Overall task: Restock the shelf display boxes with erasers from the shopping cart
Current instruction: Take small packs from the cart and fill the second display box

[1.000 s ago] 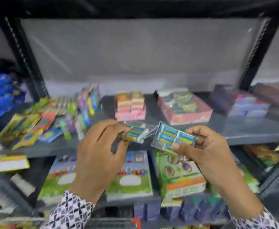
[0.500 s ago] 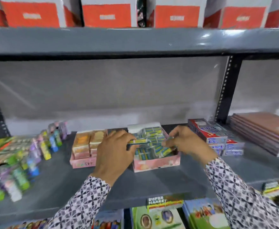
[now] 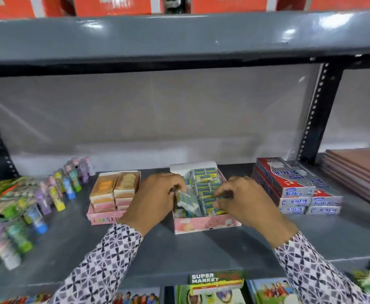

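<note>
A pink display box (image 3: 206, 224) stands mid-shelf, filled with blue-and-yellow eraser packs (image 3: 204, 175) in clear wrap. My left hand (image 3: 155, 198) is at the box's left side, fingers pinched on one wrapped eraser pack (image 3: 187, 204) tilted inside the box. My right hand (image 3: 243, 200) reaches into the box's right half, fingertips pressed on the eraser packs there; whether it grips one is hidden. A second pink display box (image 3: 105, 217) to the left holds orange and pink erasers (image 3: 116, 187).
Stacked red-and-silver boxes (image 3: 298, 187) sit right of the box, brown books (image 3: 359, 170) beyond them. Rows of small colourful items (image 3: 54, 194) fill the shelf's left. An upper shelf (image 3: 179, 38) hangs overhead. A price label (image 3: 217, 280) clips the front edge.
Both hands rose from in front of the lower shelf, carrying eraser packs, to the pink box on the shelf. Since half a second ago they have lowered the packs into the box.
</note>
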